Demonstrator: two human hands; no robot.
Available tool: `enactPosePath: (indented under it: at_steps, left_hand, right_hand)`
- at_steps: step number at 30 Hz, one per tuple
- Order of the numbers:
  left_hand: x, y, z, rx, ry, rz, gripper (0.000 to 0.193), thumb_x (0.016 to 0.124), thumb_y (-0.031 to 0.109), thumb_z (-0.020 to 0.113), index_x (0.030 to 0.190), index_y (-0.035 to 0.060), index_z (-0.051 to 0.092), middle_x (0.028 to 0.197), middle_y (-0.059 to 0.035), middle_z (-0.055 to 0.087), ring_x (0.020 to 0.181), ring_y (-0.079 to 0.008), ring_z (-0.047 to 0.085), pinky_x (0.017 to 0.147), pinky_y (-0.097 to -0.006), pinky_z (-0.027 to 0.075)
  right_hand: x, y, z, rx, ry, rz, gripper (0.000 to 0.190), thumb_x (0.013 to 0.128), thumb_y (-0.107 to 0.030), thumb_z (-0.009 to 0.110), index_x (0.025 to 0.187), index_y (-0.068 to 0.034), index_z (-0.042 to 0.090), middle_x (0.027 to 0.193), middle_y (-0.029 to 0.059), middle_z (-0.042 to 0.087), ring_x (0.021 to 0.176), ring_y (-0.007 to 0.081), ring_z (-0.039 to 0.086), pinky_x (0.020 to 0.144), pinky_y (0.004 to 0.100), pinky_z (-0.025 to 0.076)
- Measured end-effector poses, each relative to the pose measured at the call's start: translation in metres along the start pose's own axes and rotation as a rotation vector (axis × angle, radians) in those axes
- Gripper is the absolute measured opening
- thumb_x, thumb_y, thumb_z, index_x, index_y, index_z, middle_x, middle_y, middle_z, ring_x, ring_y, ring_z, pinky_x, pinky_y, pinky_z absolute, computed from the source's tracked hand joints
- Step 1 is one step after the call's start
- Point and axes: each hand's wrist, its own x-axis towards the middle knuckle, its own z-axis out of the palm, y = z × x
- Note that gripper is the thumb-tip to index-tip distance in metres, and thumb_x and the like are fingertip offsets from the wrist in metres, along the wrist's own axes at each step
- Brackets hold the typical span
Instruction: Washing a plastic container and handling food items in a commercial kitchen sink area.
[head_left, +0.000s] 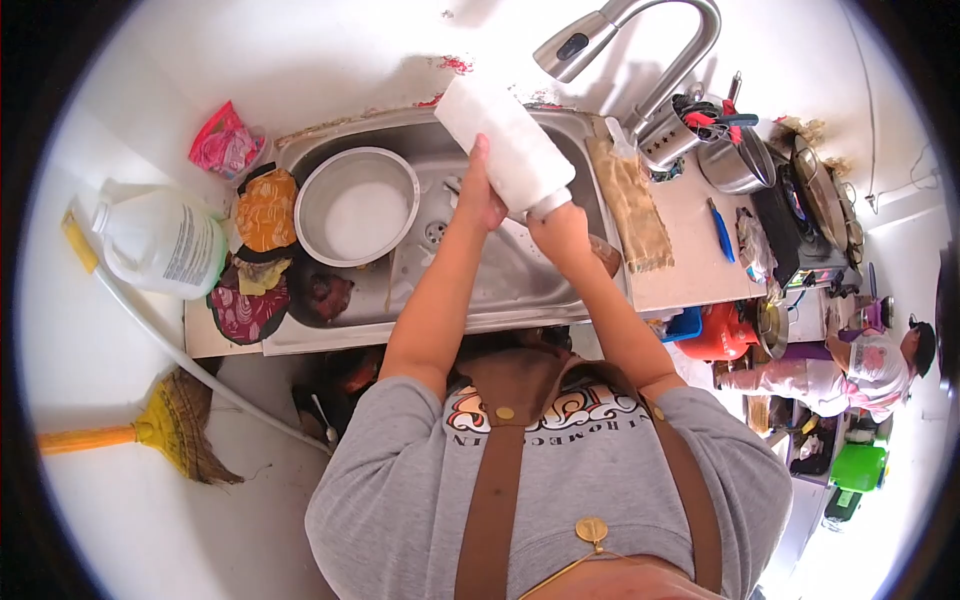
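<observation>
A white plastic bottle (506, 146) is held tilted above the steel sink (517, 289), its neck end towards the lower right. Around the bottle's side, near its middle, my left hand (480, 187) is closed, thumb on top. My right hand (561, 229) grips the bottle's neck end and hides part of it. In the left part of the sink stands a round metal basin (356, 157) with whitish contents. Below the basin lies a dark reddish item (328, 295) that I cannot identify. The drain (436, 232) shows beside my left forearm.
A pull-down faucet (577, 49) arches over the sink's back right. Left are a large plastic jug (161, 240), cloth pot holders (266, 214) and a broom (176, 427). Right are a utensil holder (666, 139), a metal pot (739, 165) and a gas stove (795, 225). Another person (862, 371) stands farther right.
</observation>
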Motion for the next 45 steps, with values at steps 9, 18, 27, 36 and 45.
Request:
enactPosePath:
  at_steps: [9, 18, 27, 36, 45]
  left_hand:
    - [0.004, -0.002, -0.011, -0.092, -0.104, 0.008, 0.068, 0.08, 0.056, 0.042, 0.125, 0.0047, 0.034, 0.116, -0.0139, 0.049, 0.103, -0.0274, 0.051, 0.089, -0.0408, 0.042]
    - [0.011, -0.004, -0.011, 0.101, 0.046, 0.078, 0.072, 0.08, 0.061, 0.038, 0.125, 0.0054, 0.034, 0.117, -0.0129, 0.048, 0.106, -0.0267, 0.05, 0.089, -0.0414, 0.042]
    - [0.004, 0.002, -0.013, -0.076, -0.094, 0.15, 0.071, 0.079, 0.062, 0.037, 0.123, 0.0073, 0.036, 0.112, -0.0119, 0.051, 0.101, -0.0265, 0.052, 0.085, -0.0438, 0.044]
    - [0.01, 0.002, -0.017, -0.198, -0.129, 0.149, 0.065, 0.081, 0.059, 0.038, 0.123, 0.0095, 0.035, 0.114, -0.0088, 0.049, 0.102, -0.0247, 0.051, 0.085, -0.0411, 0.045]
    - [0.007, 0.02, -0.011, -0.168, -0.003, 0.257, 0.069, 0.08, 0.063, 0.033, 0.125, 0.0114, 0.034, 0.116, -0.0087, 0.047, 0.106, -0.0265, 0.048, 0.088, -0.0435, 0.041]
  right_hand:
    - [-0.009, 0.015, 0.003, 0.066, -0.067, 0.084, 0.013, 0.069, -0.008, 0.056, 0.081, -0.004, 0.054, 0.063, 0.0102, 0.053, 0.049, 0.0219, 0.052, 0.044, 0.0313, 0.04]
    - [0.005, -0.001, -0.008, 0.848, -0.296, 0.633, 0.018, 0.068, -0.003, 0.052, 0.086, -0.004, 0.048, 0.06, 0.0026, 0.048, 0.045, 0.0132, 0.043, 0.04, 0.0256, 0.034]
    - [-0.01, -0.031, 0.001, 1.087, -0.326, 0.698, 0.028, 0.07, -0.003, 0.048, 0.098, -0.003, 0.043, 0.064, 0.0053, 0.047, 0.046, 0.0132, 0.042, 0.041, 0.0258, 0.035]
    - [-0.023, -0.017, 0.005, 0.327, -0.251, 0.302, 0.024, 0.08, -0.007, 0.047, 0.102, -0.001, 0.043, 0.07, 0.0095, 0.056, 0.057, 0.0126, 0.054, 0.049, 0.0247, 0.042]
    - [-0.029, 0.003, -0.016, 0.086, 0.059, 0.073, 0.016, 0.078, -0.005, 0.053, 0.093, 0.0, 0.049, 0.081, 0.0057, 0.058, 0.069, 0.0079, 0.056, 0.056, 0.0258, 0.044]
